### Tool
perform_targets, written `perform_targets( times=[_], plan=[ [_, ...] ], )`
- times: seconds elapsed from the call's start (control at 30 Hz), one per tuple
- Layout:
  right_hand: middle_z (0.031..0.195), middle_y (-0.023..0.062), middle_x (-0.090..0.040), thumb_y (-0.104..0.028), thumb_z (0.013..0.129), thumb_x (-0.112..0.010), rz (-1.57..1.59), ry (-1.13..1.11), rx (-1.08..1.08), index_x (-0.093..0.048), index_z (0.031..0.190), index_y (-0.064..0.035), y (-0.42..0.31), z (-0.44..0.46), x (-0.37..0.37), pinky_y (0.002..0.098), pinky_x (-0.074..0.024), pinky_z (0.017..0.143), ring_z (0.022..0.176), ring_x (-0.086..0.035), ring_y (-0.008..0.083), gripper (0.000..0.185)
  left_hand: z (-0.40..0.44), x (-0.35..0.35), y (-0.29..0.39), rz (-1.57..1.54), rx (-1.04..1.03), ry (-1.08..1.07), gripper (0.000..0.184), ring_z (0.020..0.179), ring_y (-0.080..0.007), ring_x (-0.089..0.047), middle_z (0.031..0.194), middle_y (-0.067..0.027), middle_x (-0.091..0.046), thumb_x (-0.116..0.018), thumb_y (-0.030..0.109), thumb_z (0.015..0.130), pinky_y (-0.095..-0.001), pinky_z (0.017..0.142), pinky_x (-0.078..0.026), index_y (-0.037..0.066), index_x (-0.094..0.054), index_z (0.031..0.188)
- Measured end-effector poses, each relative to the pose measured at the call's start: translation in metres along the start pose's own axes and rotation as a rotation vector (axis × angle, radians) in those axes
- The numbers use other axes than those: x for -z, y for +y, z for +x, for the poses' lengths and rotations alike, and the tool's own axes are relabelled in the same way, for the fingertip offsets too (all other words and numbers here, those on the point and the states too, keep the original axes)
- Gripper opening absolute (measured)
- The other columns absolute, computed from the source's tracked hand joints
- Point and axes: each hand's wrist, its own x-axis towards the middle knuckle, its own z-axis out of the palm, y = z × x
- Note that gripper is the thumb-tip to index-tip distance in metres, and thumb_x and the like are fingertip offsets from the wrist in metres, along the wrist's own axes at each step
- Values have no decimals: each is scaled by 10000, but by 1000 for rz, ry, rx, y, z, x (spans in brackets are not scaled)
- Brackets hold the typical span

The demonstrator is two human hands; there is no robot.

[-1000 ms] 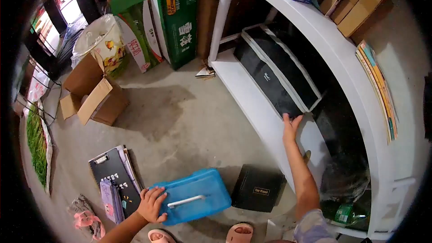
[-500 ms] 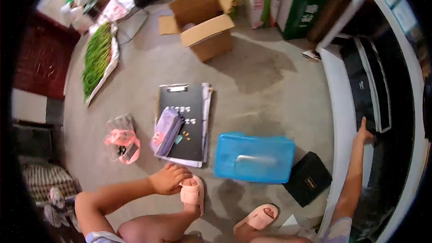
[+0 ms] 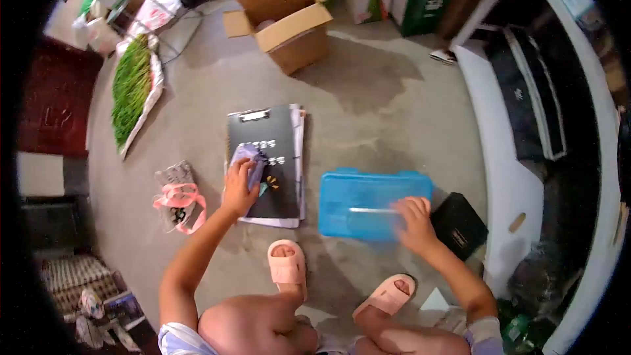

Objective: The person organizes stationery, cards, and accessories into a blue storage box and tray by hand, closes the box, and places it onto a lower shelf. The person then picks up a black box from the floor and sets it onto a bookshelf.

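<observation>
My left hand (image 3: 241, 187) lies over the purple pencil case (image 3: 248, 155), its fingers curled onto the case. Beneath them is a black clipboard (image 3: 279, 190) on a stack of papers and folders. At the right end of the blue plastic box (image 3: 342, 207) is my right hand (image 3: 414, 220), somewhat blurred, its fingers bent at the lid near the white handle (image 3: 371, 210); its grip is unclear. Beside the box lies a small black box (image 3: 460, 225) on the floor.
An open cardboard box (image 3: 296, 43) stands beyond the clipboard. Green vegetables (image 3: 133, 89) and a clear bag with pink straps (image 3: 181, 200) lie to the left. On the right, a white shelf (image 3: 483, 98) holds a black storage case (image 3: 522, 98). My sandalled feet are below.
My right hand has left the black storage case on the shelf and come to the blue box. My left hand moved from beside my foot onto the pencil case. The view has shifted.
</observation>
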Motion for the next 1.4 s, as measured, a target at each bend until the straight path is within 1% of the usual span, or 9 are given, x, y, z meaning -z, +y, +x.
perform_targets(
  times=[0.23,0.47,0.63,0.7,0.77,0.87,0.97,1.23,1.4],
  plan=[
    [963,43,-520,-106,640,-615,-40,45,-35,-569,847,-112,-9,-21,-9,402,-288,837,1012,-450,239,212,21,-20,103,-235,-629,-269,505,1059,-332,-393,1161,-136,-413,-642,141,596,-429,871,-306,98,-452,1061],
    [1089,53,-501,-225,689,-610,-192,18,-23,-567,951,-104,-18,-37,-24,431,-282,846,1067,-413,236,292,27,-26,127,-173,-715,-299,506,1066,-340,-388,1194,-150,-398,-663,192,608,-456,874,-288,102,-465,1064],
    [1209,92,-399,-257,733,-616,-45,346,-354,-455,1127,-115,-11,-41,6,412,-314,868,1085,-390,241,449,20,-67,100,-712,-148,40,506,1102,-326,-360,1117,-183,-393,-604,73,653,-383,937,-295,35,-385,1107],
    [1198,95,-398,-263,771,-588,347,616,-651,-391,1186,-109,31,-56,-15,409,-328,867,1082,-390,231,485,8,-102,71,-1140,412,-315,311,989,-273,-429,1074,-122,-431,-478,156,792,-364,868,-349,39,-418,1073],
    [1174,76,-415,-347,895,-389,1146,480,-1059,-342,1221,-59,65,-67,-27,366,-348,902,1065,-406,191,437,2,-84,86,-1358,897,-687,359,904,-262,-464,1075,-94,-460,-336,356,894,-375,805,-382,66,-449,1073],
    [1139,103,-488,-435,904,-318,1000,427,-1055,-437,1167,-47,66,-62,-57,333,-361,919,1041,-468,203,483,-9,-119,80,-1261,1107,-805,459,920,-268,-473,1075,-86,-479,-252,460,892,-404,786,-390,97,-451,1090],
    [1145,112,-502,-433,906,-309,1431,425,-1373,-443,1172,-49,53,-35,-28,357,-391,902,1025,-494,225,486,-4,-124,85,-1225,986,-751,458,940,-270,-480,1052,-76,-495,-270,472,884,-433,796,-389,104,-446,1093],
    [1169,121,-502,-537,856,-329,1574,74,-1181,-465,1175,-67,75,-35,-42,381,-387,918,1052,-495,222,585,2,-130,91,-1592,796,-989,576,1099,-269,-456,1258,-86,-437,-322,521,838,-450,918,-364,110,-418,1230],
    [1279,125,-397,-611,770,-440,1776,71,-1168,-321,1292,-77,55,-40,-9,413,-337,966,1158,-405,243,757,28,-43,153,-1731,840,-1092,592,1085,-265,-474,1233,-101,-453,-367,518,825,-451,925,-372,99,-401,1241]
  ],
)
